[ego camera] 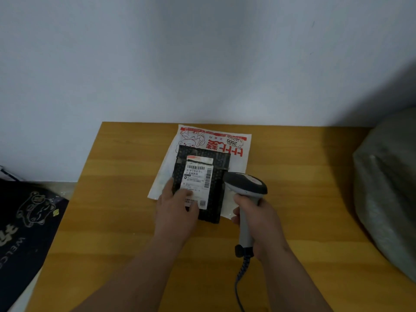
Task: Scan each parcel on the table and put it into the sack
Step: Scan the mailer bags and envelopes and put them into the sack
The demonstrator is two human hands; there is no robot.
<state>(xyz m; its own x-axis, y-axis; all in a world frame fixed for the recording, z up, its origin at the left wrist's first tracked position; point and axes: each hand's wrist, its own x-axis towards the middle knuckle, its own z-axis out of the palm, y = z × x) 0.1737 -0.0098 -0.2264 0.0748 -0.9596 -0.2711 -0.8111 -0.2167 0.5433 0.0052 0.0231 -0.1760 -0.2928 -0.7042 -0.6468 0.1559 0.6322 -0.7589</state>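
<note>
A black bubble-wrap parcel (216, 176) with a white barcode label lies on top of a flat white mailer (213, 140) printed in red, both on the wooden table (112, 199). My left hand (175, 208) rests on the near left part of the black parcel, fingers lying over the label's lower end and thumb along its left edge. My right hand (258, 219) grips the handle of a grey barcode scanner (245, 183), whose dark head hangs just right of the parcel, pointing toward the label. The scanner's coiled cable runs down toward me.
A grey-green sack (387, 188) bulges at the table's right edge. On the floor to the left lies a black mat (29, 221) with a printed figure and lettering. A pale wall stands right behind the table.
</note>
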